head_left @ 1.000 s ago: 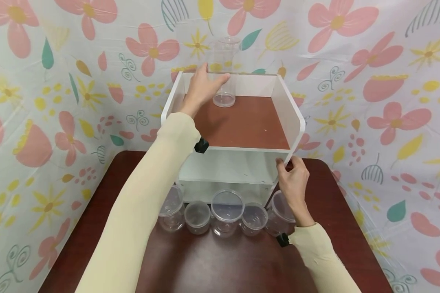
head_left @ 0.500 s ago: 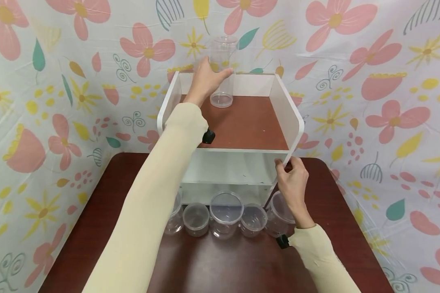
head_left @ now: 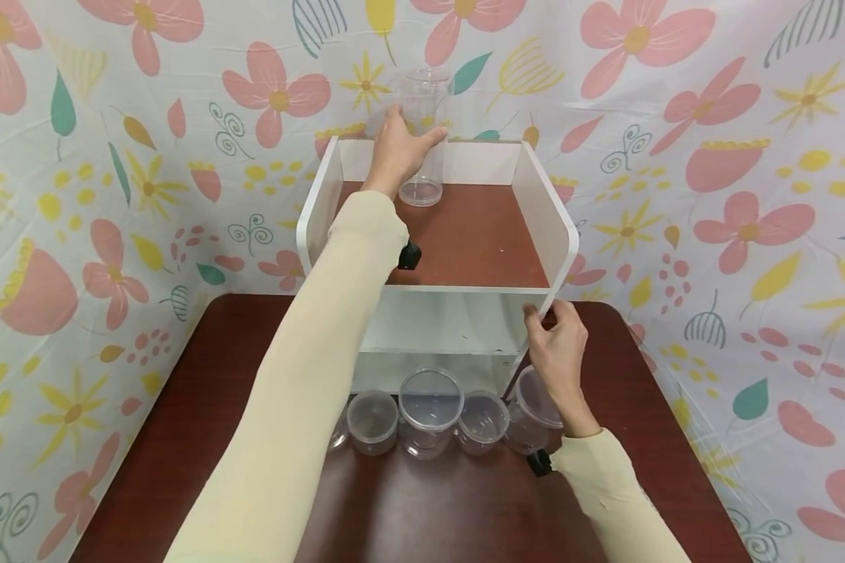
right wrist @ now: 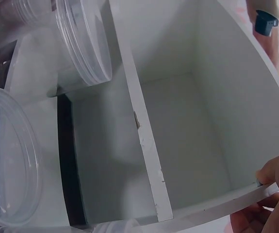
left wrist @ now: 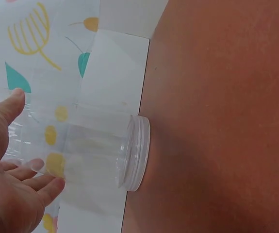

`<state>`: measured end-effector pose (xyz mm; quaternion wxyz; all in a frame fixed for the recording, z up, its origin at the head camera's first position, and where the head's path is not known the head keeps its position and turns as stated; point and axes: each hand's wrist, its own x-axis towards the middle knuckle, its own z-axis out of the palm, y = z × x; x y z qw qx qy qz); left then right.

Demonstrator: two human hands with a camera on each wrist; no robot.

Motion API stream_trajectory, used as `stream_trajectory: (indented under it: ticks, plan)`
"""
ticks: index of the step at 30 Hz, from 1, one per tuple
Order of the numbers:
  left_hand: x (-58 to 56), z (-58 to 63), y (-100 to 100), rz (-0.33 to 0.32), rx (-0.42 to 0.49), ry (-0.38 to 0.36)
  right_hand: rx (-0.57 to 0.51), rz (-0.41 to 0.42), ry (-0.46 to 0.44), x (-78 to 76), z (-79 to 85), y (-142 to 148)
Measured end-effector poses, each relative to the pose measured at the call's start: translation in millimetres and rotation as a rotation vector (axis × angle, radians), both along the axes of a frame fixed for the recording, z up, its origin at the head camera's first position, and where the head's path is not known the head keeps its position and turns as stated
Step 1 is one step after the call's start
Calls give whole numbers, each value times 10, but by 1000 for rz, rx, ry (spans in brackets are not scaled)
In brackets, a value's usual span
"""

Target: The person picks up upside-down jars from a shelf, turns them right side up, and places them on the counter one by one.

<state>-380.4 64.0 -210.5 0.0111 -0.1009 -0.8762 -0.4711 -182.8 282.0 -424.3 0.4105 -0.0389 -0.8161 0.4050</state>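
Note:
A tall clear plastic jar (head_left: 428,168) stands upright on the brown top board (head_left: 479,234) of a white shelf unit, near its back wall. My left hand (head_left: 400,148) holds the jar partway up, thumb on one side and fingers round the other. The left wrist view shows the jar's ridged base (left wrist: 138,153) at the board, with my fingers (left wrist: 49,187) along its side. Lower down, my right hand (head_left: 558,344) grips the front edge of the unit's right side panel (head_left: 552,219) between thumb and fingers. The panel edge (right wrist: 217,206) also shows in the right wrist view.
Several clear lidded jars, such as a larger one (head_left: 431,407) and a short one (head_left: 373,422), line the dark red table (head_left: 422,516) before the unit. My left sleeve covers part of the leftmost jar. A white middle shelf (head_left: 444,320) lies below the top; patterned sheeting (head_left: 711,156) hangs behind.
The view has shifted slightly, and my left forearm has swung a little to the right, covering more of the leftmost jar. Both hands keep their places on the tall jar and the panel.

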Motion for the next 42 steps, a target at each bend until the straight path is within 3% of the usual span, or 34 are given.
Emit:
stream_trajectory:
  ticks: [11, 25, 42]
  plan:
    - [142, -6, -100, -43, 59, 48, 14, -18, 29, -2, 1, -2]
    - [343, -39, -289, -95, 75, 41, 17, -16, 26, 10, 3, 0]
    - [775, 53, -459, -166, 169, 74, 14, -19, 11, 13, -2, -6]
